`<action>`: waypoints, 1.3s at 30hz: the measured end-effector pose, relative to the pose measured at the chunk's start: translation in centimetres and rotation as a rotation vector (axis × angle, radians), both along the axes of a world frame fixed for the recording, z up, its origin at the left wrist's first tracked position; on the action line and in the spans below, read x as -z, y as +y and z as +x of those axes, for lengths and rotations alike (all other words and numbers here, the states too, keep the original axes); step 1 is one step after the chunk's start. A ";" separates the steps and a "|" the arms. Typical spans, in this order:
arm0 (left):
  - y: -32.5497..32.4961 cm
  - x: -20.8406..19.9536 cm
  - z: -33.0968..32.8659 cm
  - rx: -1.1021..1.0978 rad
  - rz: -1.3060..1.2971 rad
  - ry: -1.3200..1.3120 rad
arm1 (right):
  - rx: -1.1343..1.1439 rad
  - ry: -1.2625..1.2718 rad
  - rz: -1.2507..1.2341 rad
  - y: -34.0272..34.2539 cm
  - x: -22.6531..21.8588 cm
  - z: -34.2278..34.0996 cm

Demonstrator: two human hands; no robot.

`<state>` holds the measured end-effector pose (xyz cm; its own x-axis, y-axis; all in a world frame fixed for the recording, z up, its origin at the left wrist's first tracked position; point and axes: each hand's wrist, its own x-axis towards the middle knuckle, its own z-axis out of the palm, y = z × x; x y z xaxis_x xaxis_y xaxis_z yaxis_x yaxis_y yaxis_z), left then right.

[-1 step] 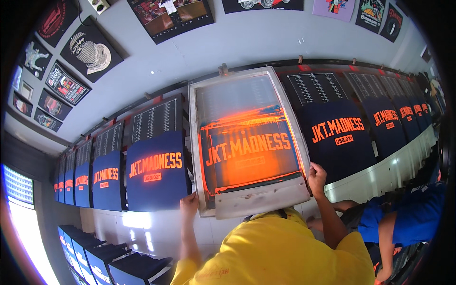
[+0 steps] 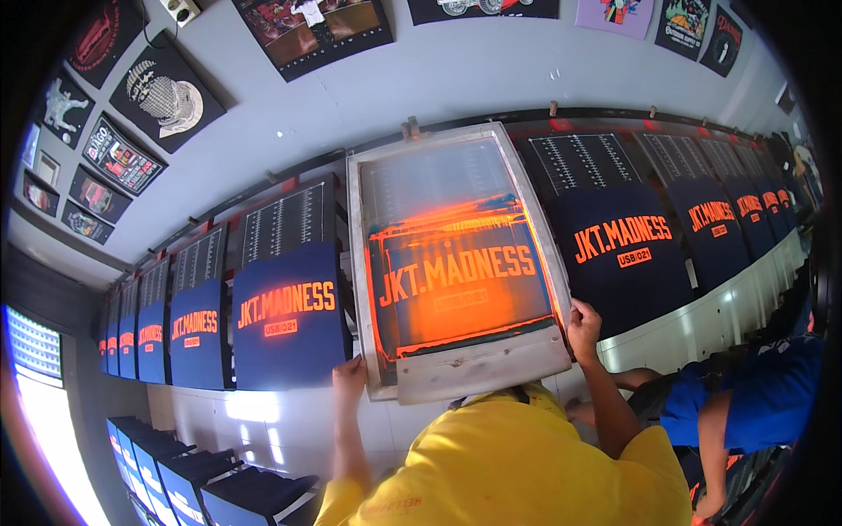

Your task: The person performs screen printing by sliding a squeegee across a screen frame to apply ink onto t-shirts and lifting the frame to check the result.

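A silk-screen printing frame [image 2: 538, 202] with a pale metal rim lies in front of me over a printing board. Orange ink [image 2: 438, 326] is spread over its mesh, and orange lettering shows through. Across the frame's near end lies a wide grey bar [image 2: 482, 373]. At the near left corner, my left hand [image 2: 349, 375] is closed on the frame's edge. My right hand [image 2: 583, 331] grips the right edge near the lower corner, fingers bent around it. Whether the fingers also touch the board below is hidden.
Dark blue shirt panels with orange prints lie on boards to the left [image 2: 285, 316] and right [image 2: 621, 263], in a long curved row. A person in a blue shirt [image 2: 763, 394] is close on my right. More boards [image 2: 254, 495] stand low at left.
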<state>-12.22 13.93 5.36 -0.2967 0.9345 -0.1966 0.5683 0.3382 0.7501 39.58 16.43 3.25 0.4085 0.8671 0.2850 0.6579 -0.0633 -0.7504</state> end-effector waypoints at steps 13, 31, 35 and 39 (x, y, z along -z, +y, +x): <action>-2.9 -5.5 5.2 0.171 0.306 0.402 | -0.381 -0.383 -0.124 -3.3 -6.1 -1.0; 4.3 -10.8 9.9 0.759 -0.013 0.484 | -0.799 -0.627 -0.245 2.5 -12.1 -3.8; 3.4 -9.8 9.4 0.701 0.187 0.480 | -0.789 -0.659 -0.207 1.1 -11.1 -3.5; -0.4 -7.4 8.9 0.752 0.293 0.524 | -0.781 -0.650 -0.229 -3.5 -10.0 -3.6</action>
